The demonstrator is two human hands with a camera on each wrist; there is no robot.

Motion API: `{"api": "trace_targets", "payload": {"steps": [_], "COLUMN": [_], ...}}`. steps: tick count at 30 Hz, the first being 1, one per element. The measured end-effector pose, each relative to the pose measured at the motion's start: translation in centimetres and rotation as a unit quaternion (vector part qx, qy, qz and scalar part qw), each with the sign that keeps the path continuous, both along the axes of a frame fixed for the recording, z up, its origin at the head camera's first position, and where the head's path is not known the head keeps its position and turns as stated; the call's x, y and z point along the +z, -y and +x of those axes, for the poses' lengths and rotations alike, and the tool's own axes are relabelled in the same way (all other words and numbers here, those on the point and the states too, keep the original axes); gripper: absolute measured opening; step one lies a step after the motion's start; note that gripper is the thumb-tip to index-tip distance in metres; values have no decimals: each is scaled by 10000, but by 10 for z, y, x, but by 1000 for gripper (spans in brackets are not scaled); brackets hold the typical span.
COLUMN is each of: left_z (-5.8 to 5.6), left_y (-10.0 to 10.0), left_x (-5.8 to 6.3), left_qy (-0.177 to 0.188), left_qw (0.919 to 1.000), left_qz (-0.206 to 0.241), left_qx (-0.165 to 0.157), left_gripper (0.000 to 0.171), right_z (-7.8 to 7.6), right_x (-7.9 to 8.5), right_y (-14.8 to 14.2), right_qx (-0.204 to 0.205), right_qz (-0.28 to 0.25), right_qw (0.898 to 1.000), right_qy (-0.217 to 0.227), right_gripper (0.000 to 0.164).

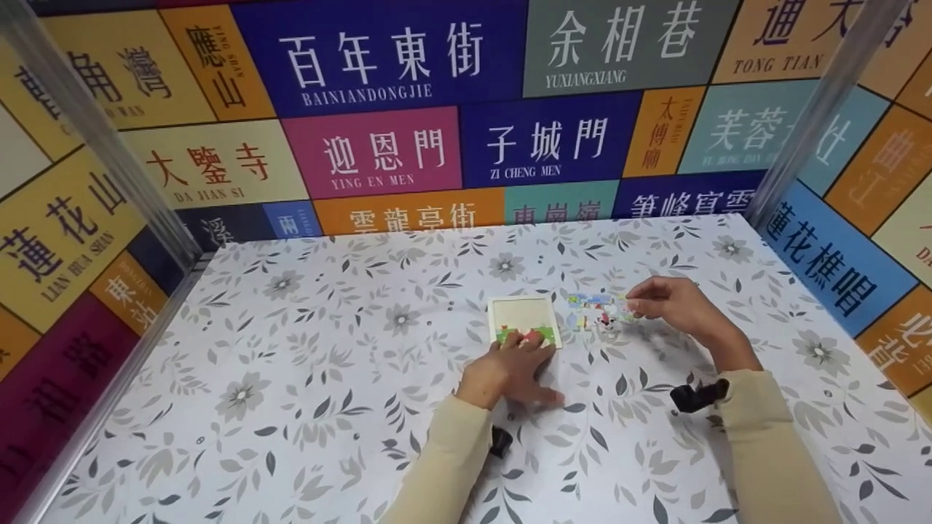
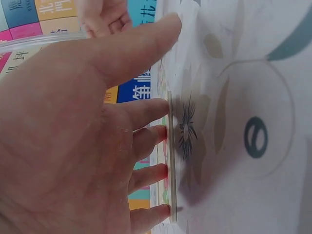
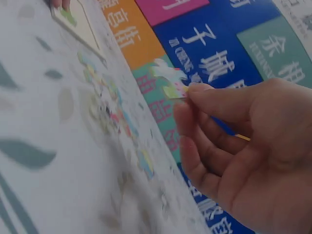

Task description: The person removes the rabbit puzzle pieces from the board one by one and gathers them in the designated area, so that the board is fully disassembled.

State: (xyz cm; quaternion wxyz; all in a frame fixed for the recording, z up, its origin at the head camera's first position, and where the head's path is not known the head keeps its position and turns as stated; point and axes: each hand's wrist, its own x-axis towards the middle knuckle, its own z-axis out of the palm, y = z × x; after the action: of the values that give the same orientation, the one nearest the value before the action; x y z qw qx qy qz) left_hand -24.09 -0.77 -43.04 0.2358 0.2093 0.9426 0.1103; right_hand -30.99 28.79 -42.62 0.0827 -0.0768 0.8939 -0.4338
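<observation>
A square puzzle board (image 1: 524, 313) with a pale frame lies on the table, green and red pieces filling its near side. My left hand (image 1: 510, 367) rests its fingertips on that near edge, fingers fairly straight and thumb held apart, as the left wrist view shows. To the right of the board, my right hand (image 1: 673, 309) pinches a jigsaw piece (image 3: 169, 78) between thumb and index finger, raised above the table. Loose jigsaw pieces (image 1: 588, 300) lie between the board and my right hand. Part of the board is hidden under the left fingers.
The table (image 1: 349, 437) wears a white cloth with grey leaves and flowers. Behind it stands a wall (image 1: 393, 160) of coloured panels with writing. Clear posts (image 1: 823, 116) rise at the back corners.
</observation>
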Motion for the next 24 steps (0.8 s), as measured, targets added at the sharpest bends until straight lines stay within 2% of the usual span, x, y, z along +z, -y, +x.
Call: {"api": "trace_targets", "payload": {"steps": [6, 9, 13, 16, 24], "left_z": [2, 3, 3, 3, 4], "left_y": [-1, -3, -4, -5, -2], "left_x": [-1, -1, -2, -2, 0], "left_qy": [22, -3, -114, -174, -125], "left_qw": [9998, 9999, 9999, 9998, 9999], "left_qz": [100, 82, 105, 126, 67], "left_qx": [162, 142, -18, -60, 38], "left_gripper": [82, 82, 81, 80, 81], "right_z": [-2, -1, -2, -4, -6], "right_x": [-15, -21, -23, -24, -26], "right_y": [-17, -22, -25, -25, -19], "right_qx": [-79, -126, -184, -260, -491], "right_qz": [-114, -19, 207, 169, 15], "right_qw": [9996, 9992, 9985, 9980, 9960], "right_qy": [237, 378, 478, 543, 740], "right_gripper": [35, 34, 33, 33, 39]}}
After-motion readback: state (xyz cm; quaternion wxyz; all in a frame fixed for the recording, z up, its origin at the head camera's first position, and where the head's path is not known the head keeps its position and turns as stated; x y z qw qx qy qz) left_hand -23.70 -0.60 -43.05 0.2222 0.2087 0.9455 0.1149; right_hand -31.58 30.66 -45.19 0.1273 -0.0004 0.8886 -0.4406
